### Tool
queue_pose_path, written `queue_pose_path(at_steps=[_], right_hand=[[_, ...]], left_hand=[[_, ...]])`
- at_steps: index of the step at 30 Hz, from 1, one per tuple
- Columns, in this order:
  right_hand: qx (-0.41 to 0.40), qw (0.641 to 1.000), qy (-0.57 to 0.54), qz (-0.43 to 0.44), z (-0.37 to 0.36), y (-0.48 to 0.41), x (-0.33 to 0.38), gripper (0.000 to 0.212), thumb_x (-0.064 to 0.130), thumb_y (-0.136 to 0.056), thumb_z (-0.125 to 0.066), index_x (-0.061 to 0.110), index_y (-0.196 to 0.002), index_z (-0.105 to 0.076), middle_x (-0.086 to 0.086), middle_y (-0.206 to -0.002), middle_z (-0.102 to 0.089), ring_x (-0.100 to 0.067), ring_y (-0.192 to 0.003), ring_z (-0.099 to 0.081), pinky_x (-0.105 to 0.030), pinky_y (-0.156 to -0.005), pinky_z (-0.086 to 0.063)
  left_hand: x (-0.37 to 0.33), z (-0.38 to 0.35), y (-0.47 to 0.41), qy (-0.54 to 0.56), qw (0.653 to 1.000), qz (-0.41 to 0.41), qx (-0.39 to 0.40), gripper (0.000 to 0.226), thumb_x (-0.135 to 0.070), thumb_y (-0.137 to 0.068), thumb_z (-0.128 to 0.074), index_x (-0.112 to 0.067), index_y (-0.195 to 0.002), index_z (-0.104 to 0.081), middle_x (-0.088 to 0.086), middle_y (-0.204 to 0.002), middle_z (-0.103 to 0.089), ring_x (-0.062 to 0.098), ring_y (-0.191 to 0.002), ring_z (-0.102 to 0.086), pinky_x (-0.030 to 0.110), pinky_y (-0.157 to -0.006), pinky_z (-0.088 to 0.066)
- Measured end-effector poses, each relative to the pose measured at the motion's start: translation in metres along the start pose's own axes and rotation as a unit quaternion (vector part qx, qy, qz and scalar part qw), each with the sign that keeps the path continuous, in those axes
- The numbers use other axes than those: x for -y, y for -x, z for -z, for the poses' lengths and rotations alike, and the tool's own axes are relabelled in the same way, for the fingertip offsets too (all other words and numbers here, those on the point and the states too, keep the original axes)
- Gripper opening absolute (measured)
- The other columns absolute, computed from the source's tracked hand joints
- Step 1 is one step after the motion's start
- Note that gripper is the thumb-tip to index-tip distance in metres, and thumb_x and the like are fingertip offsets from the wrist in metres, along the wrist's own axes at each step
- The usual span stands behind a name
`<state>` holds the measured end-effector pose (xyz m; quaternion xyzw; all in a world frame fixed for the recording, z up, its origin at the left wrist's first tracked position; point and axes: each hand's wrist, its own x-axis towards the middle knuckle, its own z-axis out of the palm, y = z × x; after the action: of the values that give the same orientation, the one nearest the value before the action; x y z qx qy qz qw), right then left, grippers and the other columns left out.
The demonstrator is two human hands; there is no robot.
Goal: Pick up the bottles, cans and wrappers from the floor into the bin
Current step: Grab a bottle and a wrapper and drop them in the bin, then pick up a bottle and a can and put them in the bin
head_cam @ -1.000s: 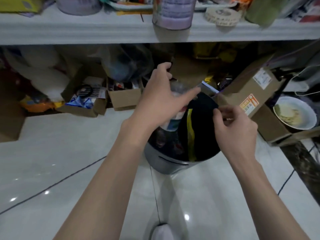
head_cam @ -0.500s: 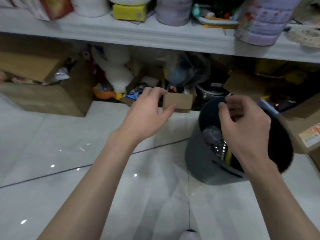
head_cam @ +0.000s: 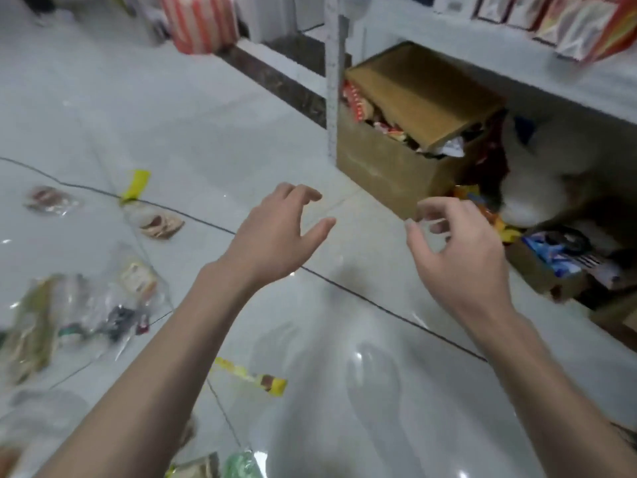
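Litter lies scattered over the glossy white tiled floor (head_cam: 213,108), all of it on the far side of the left hand (head_cam: 272,243) from the open brown cardboard box (head_cam: 396,167) that sits under the white shelf (head_cam: 499,67). Furthest from the box are a heap of clear plastic wrappers (head_cam: 86,305) and a small clear packet with brown contents (head_cam: 51,200); nearer it are a yellow strip wrapper (head_cam: 136,184) and a crumpled clear wrapper with a tan snack inside (head_cam: 160,225). A yellow and clear wrapper (head_cam: 253,376) lies beside the left forearm. The bin is out of sight.

Both hands hover above bare tile, empty: the left spread loosely with fingers apart, the right hand (head_cam: 455,257) half curled with thumb and fingertips drawn near, gripping nothing as far as the blur lets me judge.

Picking next seems the step. Gathering the heap well would mean pinching several films at once and pressing them together, since slick film slides on polished tile.
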<state>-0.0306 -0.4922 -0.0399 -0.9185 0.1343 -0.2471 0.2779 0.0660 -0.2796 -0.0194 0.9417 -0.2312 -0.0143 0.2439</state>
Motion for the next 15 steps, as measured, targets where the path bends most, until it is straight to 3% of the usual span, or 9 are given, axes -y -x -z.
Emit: queue_pose_path(at_steps=[7,15], right_hand=[[0.133,0.981,-0.084,0.116,-0.107,-0.007,0.100,0.029,0.039,-0.091,-0.061,0.028,-0.118,-0.061,0.012,-0.110,-0.060,-0.008,-0.096,-0.059,-0.031,-0.083,-0.049],[0.244,0.937,-0.119,0.221,-0.187,0.038,0.178,0.027,0.041,-0.092,-0.059,0.032,-0.118,-0.058,0.016,-0.110,-0.057,-0.008,-0.100,-0.058,-0.032,-0.080,-0.048]], left_hand=[[0.107,0.039,0.073,-0.041,0.988,0.140,-0.049,0.048,-0.052,-0.092,-0.052,-0.024,-0.132,-0.050,-0.002,-0.131,-0.050,0.018,-0.117,-0.055,0.040,-0.095,-0.046],[0.178,0.051,0.172,-0.028,0.956,0.269,-0.112,0.049,-0.055,-0.092,-0.049,-0.027,-0.132,-0.050,-0.006,-0.130,-0.050,0.014,-0.118,-0.053,0.040,-0.097,-0.047]])
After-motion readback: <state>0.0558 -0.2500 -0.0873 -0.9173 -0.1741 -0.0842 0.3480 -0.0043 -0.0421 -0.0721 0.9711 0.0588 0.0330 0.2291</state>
